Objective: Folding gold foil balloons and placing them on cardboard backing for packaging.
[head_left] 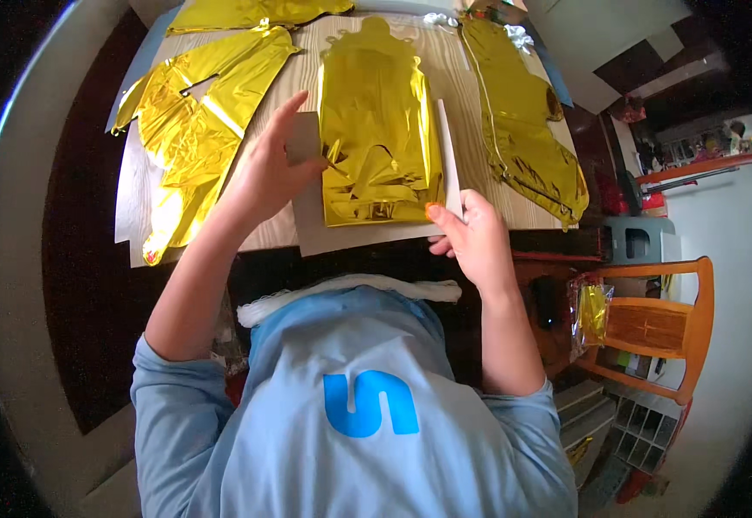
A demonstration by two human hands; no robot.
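Note:
A flat gold foil balloon (367, 112), folded and creased near its lower end, lies on a thin pale board (315, 226) in front of me. My left hand (276, 164) is open at the balloon's left side, fingers stretched upward and thumb reaching to the foil's edge. At the lower right corner, my right hand (475, 233) is closed on the board, thumb on top by the foil and fingers curled underneath. The board's right edge (449, 160) shows as a raised white strip. Whether the right thumb also pins the foil I cannot tell.
More flat gold foil balloons lie on the wooden table (302, 73): a crumpled one (212, 112) at left, one (522, 104) with a white cord at right, another (255, 12) at the back. A white bundle (350, 285) lies against my front. A wooden chair (695, 328) stands at right.

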